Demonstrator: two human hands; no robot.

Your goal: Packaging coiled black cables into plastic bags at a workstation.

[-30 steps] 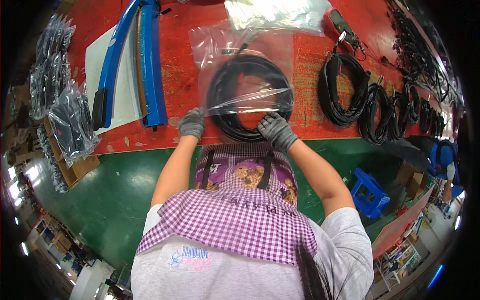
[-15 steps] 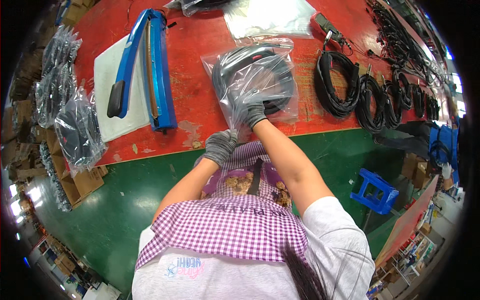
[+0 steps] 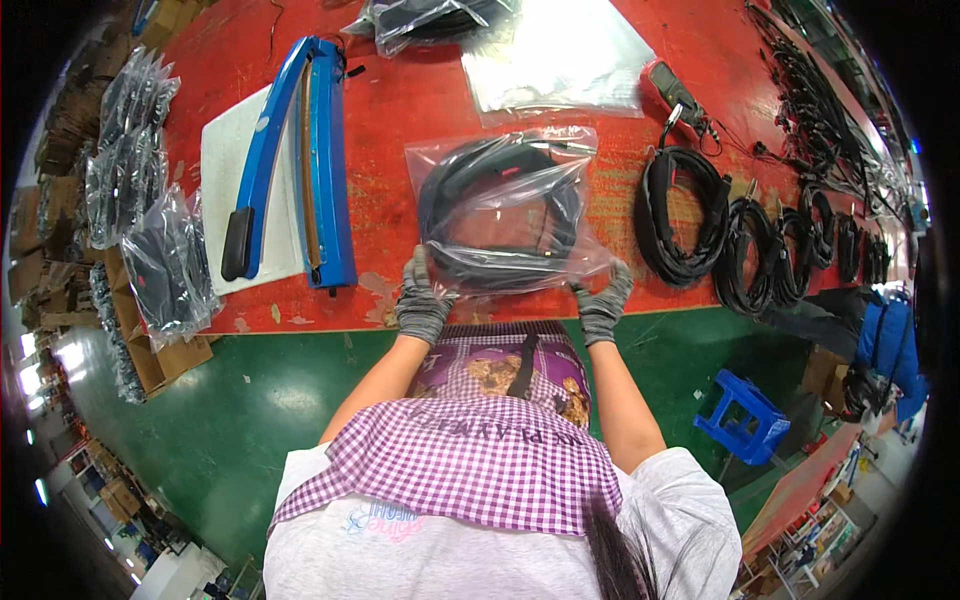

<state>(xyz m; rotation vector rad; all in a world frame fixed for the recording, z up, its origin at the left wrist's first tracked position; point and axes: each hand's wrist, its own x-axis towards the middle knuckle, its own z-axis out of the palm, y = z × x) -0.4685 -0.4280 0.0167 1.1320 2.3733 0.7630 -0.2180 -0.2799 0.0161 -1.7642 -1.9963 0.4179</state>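
Note:
A coil of black cable lies inside a clear plastic bag on the red table, close to its near edge. My left hand, in a grey knit glove, pinches the bag's near left corner. At the near right corner, my right hand grips the bag's plastic, which is drawn out toward it. Both gloved hands are outside the bag, and the cable loop lies between them.
A blue guillotine cutter stands to the left, beside bagged goods. Flat clear bags lie at the back. Several black cable coils line the right, near a handheld meter. A blue stool is on the floor.
My right hand has come out of the bag and moved right to its near right corner. My left hand has shifted slightly left. The bag now lies flatter, its near edge spread between my hands.

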